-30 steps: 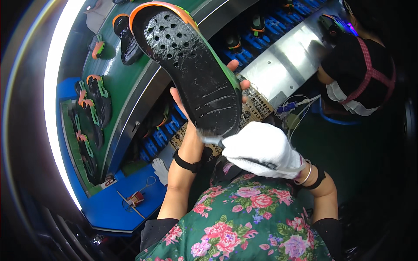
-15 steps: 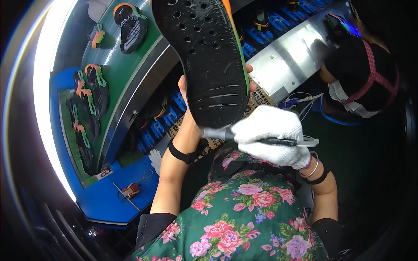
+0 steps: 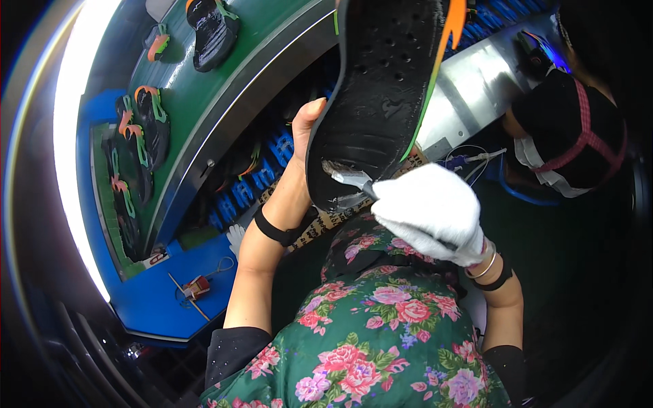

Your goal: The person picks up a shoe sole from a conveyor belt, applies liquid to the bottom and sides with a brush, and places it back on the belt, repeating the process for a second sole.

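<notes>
My left hand [image 3: 306, 132] holds a black shoe sole [image 3: 384, 88] with an orange and green side edge, raised in front of me. Its thumb shows at the left edge, while the other fingers are hidden behind the sole. My right hand [image 3: 432, 211], in a white knit glove, is closed round a dark-handled brush [image 3: 352, 179]. The pale brush tip touches the heel end of the sole, where a wet, shiny smear shows. Rows of small holes dot the upper part of the sole.
Along the left curves a green conveyor belt [image 3: 272, 30] bearing several soles with orange and green straps [image 3: 151, 126]. A cord-wrapped red object [image 3: 197, 287] lies on a blue tabletop [image 3: 153, 299], near a white glove [image 3: 236, 238]. Another person [image 3: 558, 129] sits at right beside a metal surface [image 3: 469, 95].
The sole has shifted right and tilted, its heel now lower left. The brush has gone from below the heel edge onto the heel's face. My left fingers no longer show at its right side.
</notes>
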A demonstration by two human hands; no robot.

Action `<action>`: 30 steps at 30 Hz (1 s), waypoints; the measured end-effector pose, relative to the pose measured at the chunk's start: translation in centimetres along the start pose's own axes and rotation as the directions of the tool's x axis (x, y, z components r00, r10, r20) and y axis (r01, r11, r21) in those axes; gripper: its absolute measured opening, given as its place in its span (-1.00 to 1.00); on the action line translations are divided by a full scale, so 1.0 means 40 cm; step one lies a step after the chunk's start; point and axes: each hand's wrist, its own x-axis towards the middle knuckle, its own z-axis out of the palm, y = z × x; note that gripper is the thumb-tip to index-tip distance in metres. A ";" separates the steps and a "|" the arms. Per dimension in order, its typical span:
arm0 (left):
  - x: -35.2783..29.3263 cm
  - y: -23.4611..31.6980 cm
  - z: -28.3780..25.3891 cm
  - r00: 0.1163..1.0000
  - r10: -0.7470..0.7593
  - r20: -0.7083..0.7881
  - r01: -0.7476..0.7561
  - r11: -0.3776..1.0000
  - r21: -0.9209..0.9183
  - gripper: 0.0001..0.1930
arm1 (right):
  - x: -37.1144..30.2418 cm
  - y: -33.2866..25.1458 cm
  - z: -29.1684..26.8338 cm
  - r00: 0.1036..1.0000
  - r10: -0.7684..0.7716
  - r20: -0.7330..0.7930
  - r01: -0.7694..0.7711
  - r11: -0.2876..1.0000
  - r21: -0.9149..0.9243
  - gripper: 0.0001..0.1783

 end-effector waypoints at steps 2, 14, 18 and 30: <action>-0.003 0.010 -0.006 0.998 -0.034 0.061 0.034 0.999 0.010 0.13 | -0.023 -0.011 0.023 0.989 -0.094 0.118 0.107 0.988 -0.107 -0.62; -0.028 0.043 -0.006 0.947 -0.098 0.307 0.220 0.893 -0.393 -0.51 | -0.014 -0.028 0.035 0.984 -0.065 0.164 0.085 0.989 -0.121 -0.65; -0.041 0.049 0.016 0.948 -0.181 0.262 0.274 0.884 -0.378 -0.53 | -0.006 -0.040 0.044 0.982 0.002 0.190 -0.047 0.972 0.231 -0.70; -0.052 0.079 0.029 0.944 -0.278 0.180 0.311 0.930 -0.195 -0.59 | -0.017 -0.030 0.041 0.971 -0.036 0.236 0.010 0.994 0.111 -0.58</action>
